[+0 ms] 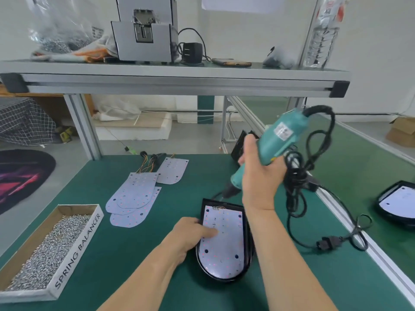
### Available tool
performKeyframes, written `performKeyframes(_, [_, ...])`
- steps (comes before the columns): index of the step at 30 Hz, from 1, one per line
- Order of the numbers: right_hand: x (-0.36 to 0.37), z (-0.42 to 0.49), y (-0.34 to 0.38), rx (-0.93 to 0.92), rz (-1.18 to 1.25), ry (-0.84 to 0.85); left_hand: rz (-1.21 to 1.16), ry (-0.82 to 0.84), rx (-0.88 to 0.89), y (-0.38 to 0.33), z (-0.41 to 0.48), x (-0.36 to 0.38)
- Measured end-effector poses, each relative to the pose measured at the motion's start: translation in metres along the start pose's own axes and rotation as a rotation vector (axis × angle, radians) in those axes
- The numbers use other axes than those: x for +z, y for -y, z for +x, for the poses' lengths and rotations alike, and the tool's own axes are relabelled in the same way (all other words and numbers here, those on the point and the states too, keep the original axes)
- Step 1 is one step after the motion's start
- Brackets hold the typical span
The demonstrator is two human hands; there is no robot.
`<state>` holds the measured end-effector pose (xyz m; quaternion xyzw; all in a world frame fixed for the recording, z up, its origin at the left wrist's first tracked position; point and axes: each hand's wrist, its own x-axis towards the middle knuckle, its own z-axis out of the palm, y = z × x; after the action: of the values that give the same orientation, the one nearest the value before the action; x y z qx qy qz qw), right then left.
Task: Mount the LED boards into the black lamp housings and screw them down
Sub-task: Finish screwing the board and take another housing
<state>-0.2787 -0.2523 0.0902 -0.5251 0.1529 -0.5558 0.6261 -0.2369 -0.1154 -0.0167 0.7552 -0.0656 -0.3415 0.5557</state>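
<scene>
Thin, light LED board [222, 241] (likely fragile, best pressed flat) is seated in the black lamp housing [204, 213], clamped by the thumb and curled fingers of the left hand [190, 234]; a screwdriver [276, 140] is gripped by the right hand [260, 176].

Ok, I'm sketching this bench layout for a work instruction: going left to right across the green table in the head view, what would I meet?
Box of screws → loose LED boards → black lamp housing with a board in it, held by the left hand → teal screwdriver in the right hand → second housing at the right edge.
</scene>
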Motion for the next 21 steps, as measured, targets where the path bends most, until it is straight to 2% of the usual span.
performKeyframes(3, [-0.038, 0.020, -0.003, 0.086, -0.072, -0.111, -0.007, 0.025, 0.002, 0.001, -0.001, -0.002])
performKeyframes(7, [-0.097, 0.030, -0.034, 0.269, -0.317, -0.187, -0.005, 0.019, -0.001, 0.000, -0.002, -0.003])
performKeyframes(11, [-0.133, 0.029, -0.062, 0.388, -0.650, -0.158, -0.025, 0.003, -0.004, 0.000, -0.003, -0.003])
performKeyframes(15, [-0.145, 0.023, -0.077, 0.434, -0.985, -0.110, -0.045, -0.010, 0.009, 0.002, -0.004, -0.004])
performKeyframes(17, [-0.143, 0.025, -0.081, 0.340, -1.164, -0.118, -0.042, -0.009, 0.015, 0.003, -0.004, -0.004])
performKeyframes(19, [-0.135, 0.030, -0.082, 0.083, -1.327, -0.039, -0.039, -0.015, 0.022, 0.005, -0.003, -0.003])
performKeyframes(21, [-0.118, 0.038, -0.088, -0.144, -1.320, 0.261, -0.035, -0.022, 0.028, 0.005, -0.002, -0.003])
